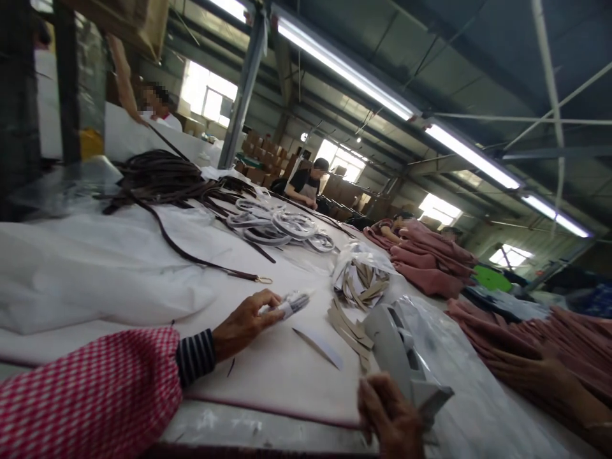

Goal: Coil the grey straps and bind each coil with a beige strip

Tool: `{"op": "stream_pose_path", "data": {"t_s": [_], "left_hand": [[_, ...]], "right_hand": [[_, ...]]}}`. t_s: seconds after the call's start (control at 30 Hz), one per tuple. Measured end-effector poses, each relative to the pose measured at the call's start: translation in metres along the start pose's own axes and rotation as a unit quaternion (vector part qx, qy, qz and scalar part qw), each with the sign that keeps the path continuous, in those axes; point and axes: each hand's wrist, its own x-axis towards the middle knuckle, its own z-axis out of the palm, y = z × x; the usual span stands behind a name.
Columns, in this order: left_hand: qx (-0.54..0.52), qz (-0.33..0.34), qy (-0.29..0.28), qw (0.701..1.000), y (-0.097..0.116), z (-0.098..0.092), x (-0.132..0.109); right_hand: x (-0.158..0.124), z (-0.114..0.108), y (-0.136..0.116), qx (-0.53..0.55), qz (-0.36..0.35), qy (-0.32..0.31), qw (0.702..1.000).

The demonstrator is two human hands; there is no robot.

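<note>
My left hand (pixel 251 322), below a red-and-white checked sleeve with a striped cuff, pinches a small whitish-grey bundle (pixel 294 304) in clear wrapping above the white table surface (pixel 268 370). What the bundle contains is too blurred to tell. Close to the table's front edge, my right hand (pixel 389 411) has its fingers curled together; anything in them is hidden. Right beside it stands a grey plastic device (pixel 394 347), resembling a tape dispenser. Between my hands lies a curved pale strip (pixel 318 347). Beige curved strips (pixel 349 325) spread out beside the device.
A clear bag (pixel 366 277) of beige strips sits ahead. Dark straps (pixel 157 175) and white coiled strips (pixel 282 223) lie farther back. At right, another person's hand (pixel 540 376) rests on pink fabric (pixel 568 338). More people are around the table.
</note>
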Motion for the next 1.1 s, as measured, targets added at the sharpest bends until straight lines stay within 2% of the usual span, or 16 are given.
{"op": "stream_pose_path", "data": {"t_s": [0.07, 0.13, 0.2, 0.27, 0.63, 0.8, 0.9, 0.97, 1.03, 1.1], "left_hand": [[0.042, 0.023, 0.010, 0.999, -0.002, 0.001, -0.001], [0.081, 0.042, 0.027, 0.995, -0.003, 0.001, -0.001], [0.103, 0.056, 0.042, 0.992, -0.005, 0.000, -0.001], [0.110, 0.062, 0.049, 0.991, -0.005, 0.000, -0.001], [0.150, 0.060, 0.068, 0.984, -0.013, 0.005, -0.004], [0.143, 0.063, 0.053, 0.986, -0.003, 0.002, -0.006], [0.085, 0.023, 0.022, 0.996, 0.004, 0.001, -0.006], [-0.005, -0.038, -0.013, 0.999, 0.006, 0.001, -0.006], [-0.107, -0.100, -0.041, 0.988, 0.006, 0.003, -0.006], [-0.171, -0.133, -0.054, 0.975, 0.003, 0.004, -0.007]], "right_hand": [[0.008, 0.055, -0.017, 0.107, 0.029, -0.074, 0.991], [0.020, 0.097, -0.028, 0.186, 0.047, -0.125, 0.973], [0.032, 0.122, -0.032, 0.225, 0.060, -0.149, 0.961], [0.041, 0.135, -0.031, 0.234, 0.068, -0.160, 0.957], [0.054, 0.148, -0.018, 0.215, 0.116, -0.166, 0.955], [0.055, 0.149, -0.015, 0.207, 0.092, -0.166, 0.960], [0.055, 0.150, -0.015, 0.205, 0.089, -0.161, 0.961], [0.055, 0.151, -0.016, 0.203, 0.076, -0.154, 0.964], [0.055, 0.153, -0.017, 0.199, 0.067, -0.147, 0.967], [0.055, 0.153, -0.017, 0.200, 0.069, -0.147, 0.966]]}}
